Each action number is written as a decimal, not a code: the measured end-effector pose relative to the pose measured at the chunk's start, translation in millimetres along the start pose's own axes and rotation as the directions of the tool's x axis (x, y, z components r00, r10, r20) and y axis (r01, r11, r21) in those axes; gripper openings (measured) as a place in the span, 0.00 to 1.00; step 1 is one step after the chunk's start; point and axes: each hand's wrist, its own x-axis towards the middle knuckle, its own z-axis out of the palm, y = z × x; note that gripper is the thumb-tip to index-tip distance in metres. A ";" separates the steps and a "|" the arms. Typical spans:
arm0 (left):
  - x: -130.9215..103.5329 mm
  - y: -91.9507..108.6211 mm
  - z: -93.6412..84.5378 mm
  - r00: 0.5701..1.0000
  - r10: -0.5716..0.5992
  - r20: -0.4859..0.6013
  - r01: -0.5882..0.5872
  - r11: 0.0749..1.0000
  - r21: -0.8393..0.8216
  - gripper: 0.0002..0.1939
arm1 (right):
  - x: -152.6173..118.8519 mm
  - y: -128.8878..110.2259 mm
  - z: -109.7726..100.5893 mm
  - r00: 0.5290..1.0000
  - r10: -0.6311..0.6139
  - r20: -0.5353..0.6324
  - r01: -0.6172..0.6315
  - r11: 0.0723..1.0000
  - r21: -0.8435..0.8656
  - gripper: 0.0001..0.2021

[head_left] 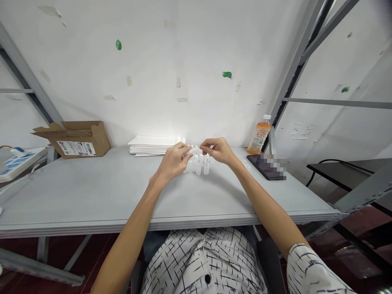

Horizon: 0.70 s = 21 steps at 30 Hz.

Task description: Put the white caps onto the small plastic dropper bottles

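Note:
Several small white translucent bottles [198, 166] stand in a cluster at the middle of the grey table. Over the left side of the cluster, my left hand [175, 160] is closed, thumb and fingers pinching a small whitish bottle [187, 152]. My right hand [218, 149] is just above the cluster's right side, its thumb and index finger pressed together. Whatever lies between those right fingertips is too small to name. The two hands are a short gap apart, and they partly hide the bottles at the back.
A stack of white paper or envelopes [153, 145] lies behind my left hand. An open cardboard box [80, 140] sits at the back left. At the right are an orange drink bottle [259, 136] and a dark phone or tablet [263, 166]. Metal posts flank the table [101, 196].

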 end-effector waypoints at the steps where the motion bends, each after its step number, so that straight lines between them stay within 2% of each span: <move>1: 0.0 -0.5 0.3 1.000 0.003 -0.007 -0.003 1.000 0.001 0.13 | 1.2 -0.1 1.4 1.000 -0.001 -0.005 0.001 1.000 -0.016 0.10; 5: 0.3 -2.9 -0.3 0.999 0.022 -0.029 -0.021 1.000 0.012 0.13 | 6.8 3.3 5.8 1.000 0.012 -0.012 -0.013 0.998 -0.056 0.10; 7: 0.3 -5.1 -2.8 0.999 0.026 -0.032 -0.025 1.000 0.013 0.12 | 8.1 10.1 0.5 0.997 0.026 -0.074 -0.032 0.995 -0.090 0.09; 9: 0.3 -8.5 -7.0 0.998 0.011 -0.062 -0.009 1.000 0.027 0.12 | 6.8 20.8 -13.3 0.978 0.060 -0.199 -0.081 0.992 -0.098 0.09; 11: 0.4 -12.2 -11.6 0.990 -0.015 -0.140 0.025 0.997 0.066 0.12 | 2.6 33.6 -33.4 0.943 0.130 -0.305 -0.143 0.989 -0.022 0.11; 14: 0.4 -15.7 -16.8 0.976 -0.037 -0.214 0.058 0.994 0.096 0.13 | -5.3 52.0 -63.8 0.900 0.236 -0.365 -0.262 0.965 -0.023 0.14; 16: 0.2 -16.2 -18.0 0.977 -0.041 -0.210 0.063 0.993 0.099 0.13 | -9.6 61.8 -77.3 0.868 0.305 -0.393 -0.389 0.908 -0.156 0.13; 18: -0.2 -15.7 -17.7 0.982 -0.040 -0.182 0.059 0.993 0.100 0.13 | -12.6 69.2 -83.8 0.834 0.387 -0.393 -0.517 0.797 -0.313 0.12; 21: -0.9 -14.9 -16.5 0.990 -0.041 -0.133 0.057 0.992 0.115 0.14 | -15.5 75.9 -84.9 0.772 0.559 -0.304 -0.630 0.606 -0.486 0.11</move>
